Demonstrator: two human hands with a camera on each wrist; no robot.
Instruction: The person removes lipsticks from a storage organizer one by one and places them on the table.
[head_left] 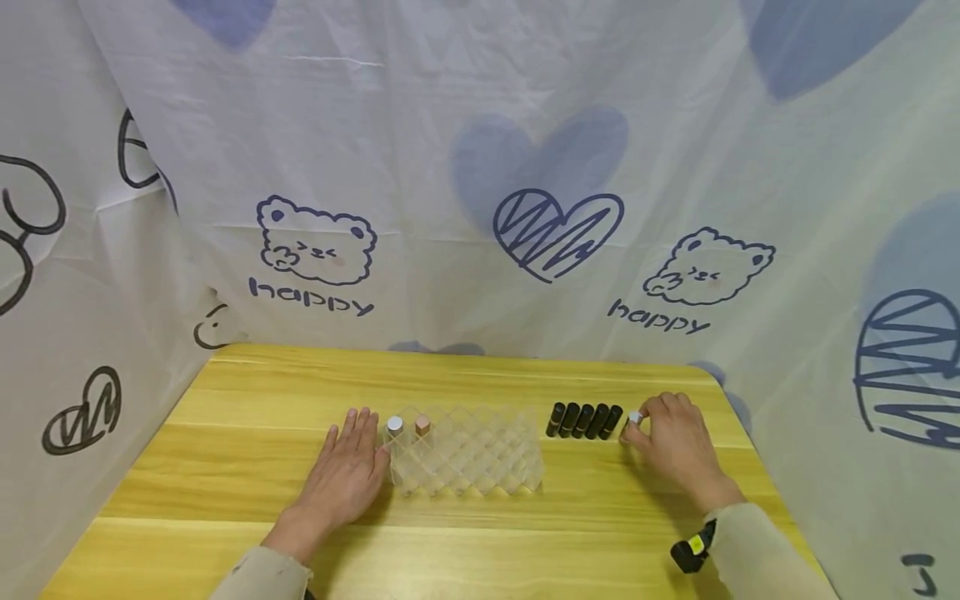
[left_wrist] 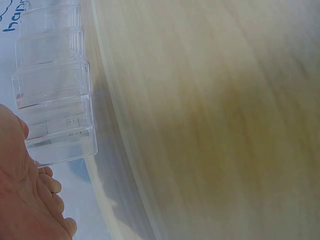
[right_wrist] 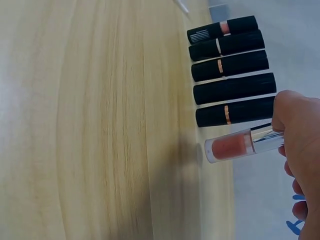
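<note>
My right hand (head_left: 678, 437) pinches a lip gloss tube (right_wrist: 230, 146) by its shiny silver cap, thumb and fingers at the cap end. Its clear body shows a coral filling, and it points down close over the table in the right wrist view. Beside it, several black lipstick tubes (head_left: 585, 421) stand in a row, some with thin metallic bands. A clear lipstick organizer (head_left: 480, 467) with diamond-shaped slots sits left of them. My left hand (head_left: 345, 471) lies with straight fingers along the organizer's left end. In its far-left slots are a silver-topped tube (head_left: 394, 426) and a copper-coloured tube (head_left: 422, 426).
The yellow wood-grain table (head_left: 420, 550) reaches back to a white curtain (head_left: 427, 192) printed with hearts and bears. More curtain hangs along both sides. A black strap device (head_left: 693, 547) with a yellow mark is on the right wrist.
</note>
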